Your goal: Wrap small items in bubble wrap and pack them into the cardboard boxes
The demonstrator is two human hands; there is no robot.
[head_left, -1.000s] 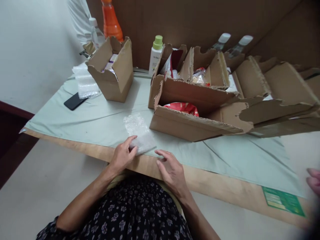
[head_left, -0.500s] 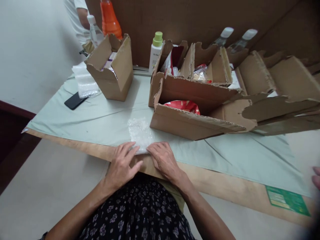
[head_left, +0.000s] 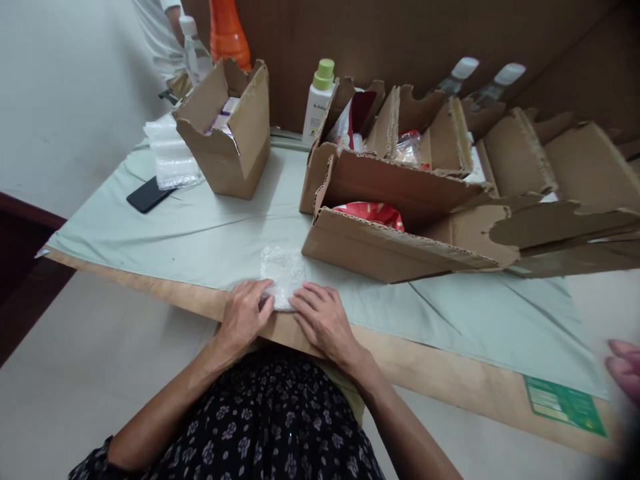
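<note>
A small, clear piece of bubble wrap (head_left: 281, 267) lies flat near the front edge of the table, right before me. My left hand (head_left: 246, 308) rests on its near left edge, palm down, with fingers stretched forward and the thumb low beside them. On the near right corner lies my right hand (head_left: 320, 313), its fingers slightly spread and touching the plastic. Neither hand is wrapped round anything that I can see. The wrap's near corners are partly under my fingers.
Cardboard bins (head_left: 400, 248) holding packets stand at right. A cardboard box (head_left: 245, 153), folded bubble wrap (head_left: 173, 157) and a black phone (head_left: 149, 196) are at left. Bottles line the back, including a green-capped one (head_left: 316, 107). Another person's fingers (head_left: 624, 367) show at far right.
The bubble wrap now lies flatter and squarer. My left thumb has drawn in toward the fingers, and my right fingers have spread over the wrap. The other person's fingers show more.
</note>
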